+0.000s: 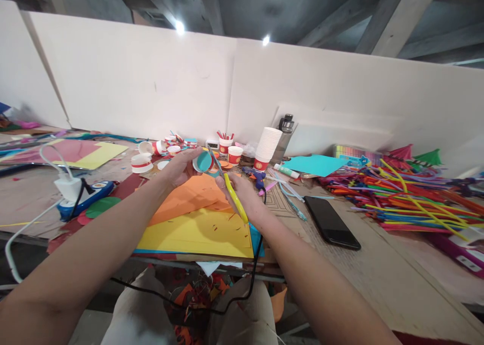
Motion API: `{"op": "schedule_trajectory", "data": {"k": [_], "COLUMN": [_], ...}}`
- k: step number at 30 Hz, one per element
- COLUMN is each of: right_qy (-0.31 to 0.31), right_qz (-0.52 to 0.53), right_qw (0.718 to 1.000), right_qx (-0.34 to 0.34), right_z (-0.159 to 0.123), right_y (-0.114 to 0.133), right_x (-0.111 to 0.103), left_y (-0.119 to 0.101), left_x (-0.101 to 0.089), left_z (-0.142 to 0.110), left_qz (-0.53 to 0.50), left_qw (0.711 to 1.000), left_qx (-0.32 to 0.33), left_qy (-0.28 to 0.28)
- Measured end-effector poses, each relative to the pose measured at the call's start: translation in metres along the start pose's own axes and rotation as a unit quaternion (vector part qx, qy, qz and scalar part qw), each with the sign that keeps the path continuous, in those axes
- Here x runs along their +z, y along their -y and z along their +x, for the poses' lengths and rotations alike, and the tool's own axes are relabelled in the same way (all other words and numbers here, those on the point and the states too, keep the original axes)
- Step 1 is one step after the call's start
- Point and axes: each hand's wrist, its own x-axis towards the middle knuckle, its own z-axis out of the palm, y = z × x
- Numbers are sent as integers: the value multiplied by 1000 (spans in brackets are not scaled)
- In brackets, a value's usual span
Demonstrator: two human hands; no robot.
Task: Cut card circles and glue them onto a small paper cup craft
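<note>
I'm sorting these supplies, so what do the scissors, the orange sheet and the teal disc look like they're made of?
Scissors: grey metal blades with a glossy yellow handle, probably plastic. Orange sheet: matte craft paper or thin card, lying flat with a fold. Teal disc in the left hand: likely matte paper, but too small to be sure.

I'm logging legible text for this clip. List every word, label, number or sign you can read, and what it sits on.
No text can be read here.
Paper cups: a round emblem on the red band, too small to read.
Marker box: colourful print, blurred.
Glue stick: label too small.
Purple case: white label, unreadable.
Charger and phone: no visible print.
Scissors in the right hand: no marking seen.
</note>
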Motion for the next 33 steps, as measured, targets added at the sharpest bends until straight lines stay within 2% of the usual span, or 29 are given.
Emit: {"op": "schedule_trajectory", "data": {"k": [7, 12, 21, 33], "right_qy": [-1, -9, -10, -3], "right_qz": [-1, -32, -26, -2], "right_qw": [1000, 999, 999, 1000], "right_qx": [-1, -15, -17, -17], "right_z": [0, 1, 1, -1], "right_y": [1, -1, 0, -1], "right_x": [0, 0, 1, 0], "left_y": [0, 1, 0, -3], "left_x": [1, -3, -3, 1], "left_z": [0, 2, 1, -1], "left_qz": [-9, 11, 13, 3], "left_qw": [1000, 1000, 1000, 1000], "left_qx": [-9, 3, 0, -13], "left_qy": [-17, 17, 24, -20]}}
